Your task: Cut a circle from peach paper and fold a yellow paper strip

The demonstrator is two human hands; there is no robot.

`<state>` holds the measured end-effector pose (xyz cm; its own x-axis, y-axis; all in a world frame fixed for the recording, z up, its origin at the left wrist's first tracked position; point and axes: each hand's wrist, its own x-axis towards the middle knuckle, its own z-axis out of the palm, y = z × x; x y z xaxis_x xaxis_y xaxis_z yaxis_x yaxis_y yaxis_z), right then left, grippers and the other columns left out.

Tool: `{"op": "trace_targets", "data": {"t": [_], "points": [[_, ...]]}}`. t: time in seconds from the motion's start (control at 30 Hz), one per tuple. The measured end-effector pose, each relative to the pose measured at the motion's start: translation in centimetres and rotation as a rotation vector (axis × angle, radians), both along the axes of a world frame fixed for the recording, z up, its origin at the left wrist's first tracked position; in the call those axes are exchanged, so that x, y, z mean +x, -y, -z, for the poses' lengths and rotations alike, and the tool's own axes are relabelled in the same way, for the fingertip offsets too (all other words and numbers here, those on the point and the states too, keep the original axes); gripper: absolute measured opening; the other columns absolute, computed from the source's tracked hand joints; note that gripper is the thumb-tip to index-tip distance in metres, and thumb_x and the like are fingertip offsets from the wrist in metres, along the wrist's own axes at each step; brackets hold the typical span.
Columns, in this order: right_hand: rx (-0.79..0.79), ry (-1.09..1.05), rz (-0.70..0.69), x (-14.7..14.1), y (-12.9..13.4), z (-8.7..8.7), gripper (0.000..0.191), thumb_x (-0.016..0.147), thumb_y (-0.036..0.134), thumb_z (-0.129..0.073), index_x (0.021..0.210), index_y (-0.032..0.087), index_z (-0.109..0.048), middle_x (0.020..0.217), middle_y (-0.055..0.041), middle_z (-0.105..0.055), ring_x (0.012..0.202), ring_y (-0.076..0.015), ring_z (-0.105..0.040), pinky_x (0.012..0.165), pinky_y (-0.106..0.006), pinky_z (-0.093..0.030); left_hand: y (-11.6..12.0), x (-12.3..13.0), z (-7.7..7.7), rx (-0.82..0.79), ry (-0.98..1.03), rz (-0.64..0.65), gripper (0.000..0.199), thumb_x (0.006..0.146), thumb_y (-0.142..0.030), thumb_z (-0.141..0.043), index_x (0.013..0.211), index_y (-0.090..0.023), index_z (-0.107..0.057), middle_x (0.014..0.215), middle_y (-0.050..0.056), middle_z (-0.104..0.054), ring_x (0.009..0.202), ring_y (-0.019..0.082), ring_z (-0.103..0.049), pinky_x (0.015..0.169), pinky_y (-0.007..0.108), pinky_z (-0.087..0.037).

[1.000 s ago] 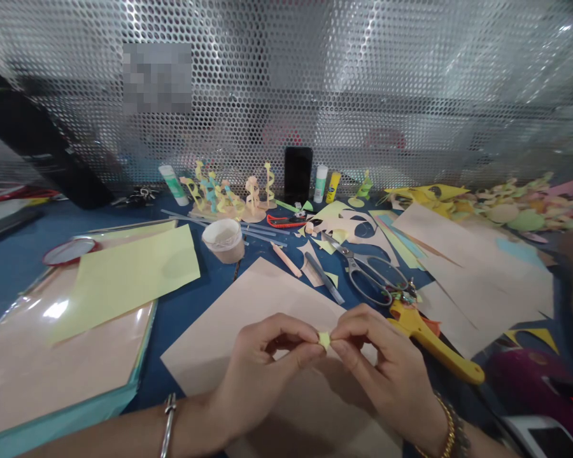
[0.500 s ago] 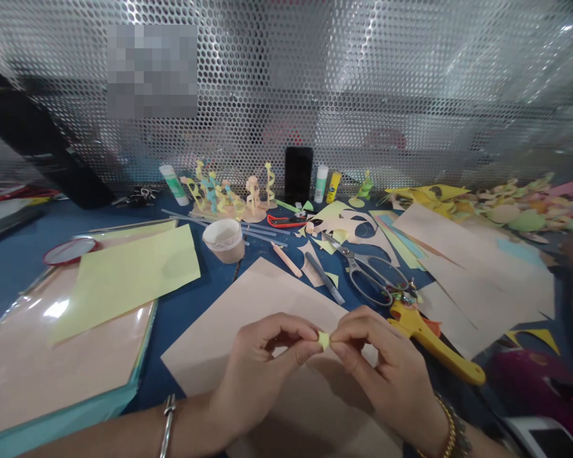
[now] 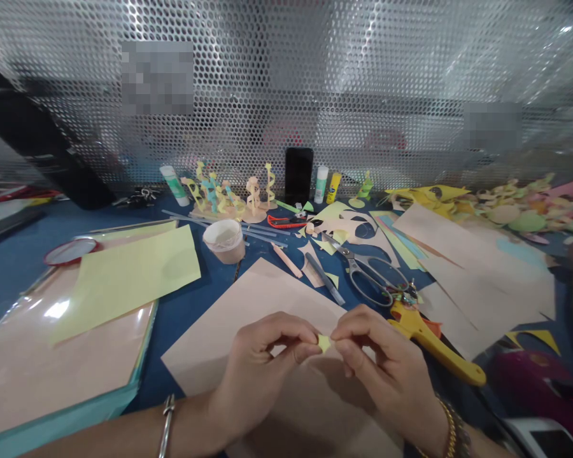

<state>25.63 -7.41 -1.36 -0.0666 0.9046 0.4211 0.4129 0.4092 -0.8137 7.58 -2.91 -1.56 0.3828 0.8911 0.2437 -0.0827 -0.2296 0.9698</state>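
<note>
While left hand (image 3: 267,375) and right hand (image 3: 386,375) are pinching yellow paper scrap (image 3: 323,343) between fingertips, scrap is sitting over pink sheet (image 3: 248,312), scissors (image 3: 346,252) lying at 1 o'clock.

Our left hand (image 3: 262,372) and right hand (image 3: 386,372) come together in front of us, wrists low and angled inward, fingers (image 3: 305,334) curled in a pinch, tips just apart.

Yellow paper scrap (image 3: 323,343) partly hidden by fingertips (image 3: 338,335)
</note>
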Motion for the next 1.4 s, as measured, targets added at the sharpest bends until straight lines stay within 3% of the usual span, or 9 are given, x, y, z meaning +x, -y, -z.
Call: {"op": "trace_targets", "data": {"t": [0.13, 0.33, 0.7, 1.07, 1.3, 1.4], "points": [[-0.022, -0.006, 0.0, 0.01, -0.21, -0.12, 0.01, 0.09, 0.019, -0.055, 0.091, 0.023, -0.064, 0.08, 0.0004, -0.059, 0.062, -0.0089, -0.056, 0.056, -0.022, -0.045, 0.05, 0.03, 0.0, 0.052, -0.003, 0.007, 0.01, 0.077, -0.012, -0.071, 0.077, -0.022, -0.071, 0.077, 0.001, -0.072, 0.072, 0.013, -0.067, 0.066, 0.02, -0.053], [0.026, 0.022, -0.014, 0.04, -0.23, -0.33, 0.011, 0.089, 0.015, -0.055, 0.089, 0.024, -0.062, 0.079, 0.0008, -0.059, 0.07, -0.011, -0.058, 0.061, -0.023, -0.045, 0.22, 0.13, -0.2, -0.02, -0.016, -0.011, 0.01, 0.075, -0.012, -0.071, 0.077, -0.021, -0.072, 0.077, 0.002, -0.073, 0.071, 0.014, -0.068, 0.064, 0.02, -0.054], [0.027, 0.089, -0.009, 0.03, -0.19, -0.3, 0.014, 0.089, 0.014, -0.053, 0.09, 0.025, -0.061, 0.082, 0.0006, -0.06, 0.072, -0.0117, -0.059, 0.062, -0.024, -0.045, 0.15, 0.02, -0.63, 0.026, -0.102, 0.028, 0.01, 0.082, -0.014, -0.063, 0.078, -0.02, -0.069, 0.076, 0.0, -0.071, 0.069, 0.011, -0.065, 0.064, 0.018, -0.052], [0.073, 0.152, -0.004, 0.17, 0.02, 0.02, 0.015, 0.089, 0.013, -0.053, 0.094, 0.025, -0.061, 0.084, -0.0008, -0.062, 0.076, -0.013, -0.062, 0.061, -0.023, -0.048, 0.25, 0.31, -0.71, -0.297, 0.034, 0.061, 0.006, 0.081, -0.021, -0.066, 0.085, -0.019, -0.07, 0.073, 0.0, -0.071, 0.064, 0.01, -0.066, 0.061, 0.016, -0.053], [0.055, 0.156, -0.011, 0.21, -0.02, 0.13, 0.014, 0.088, 0.013, -0.055, 0.093, 0.026, -0.061, 0.084, -0.0007, -0.062, 0.075, -0.0136, -0.063, 0.064, -0.025, -0.05, 0.18, 0.43, -0.8, -0.322, 0.053, 0.088, 0.007, 0.081, -0.021, -0.067, 0.082, -0.019, -0.073, 0.074, 0.001, -0.073, 0.066, 0.01, -0.067, 0.063, 0.016, -0.054], [0.067, 0.156, 0.006, 0.2, 0.0, 0.05, 0.015, 0.087, 0.013, -0.057, 0.094, 0.026, -0.061, 0.083, -0.0004, -0.063, 0.074, -0.0136, -0.063, 0.065, -0.026, -0.051, 0.29, 0.44, -0.69, -0.3, 0.051, 0.06, 0.009, 0.074, -0.019, -0.073, 0.083, -0.02, -0.073, 0.075, 0.0, -0.073, 0.066, 0.01, -0.066, 0.063, 0.015, -0.053]]}}
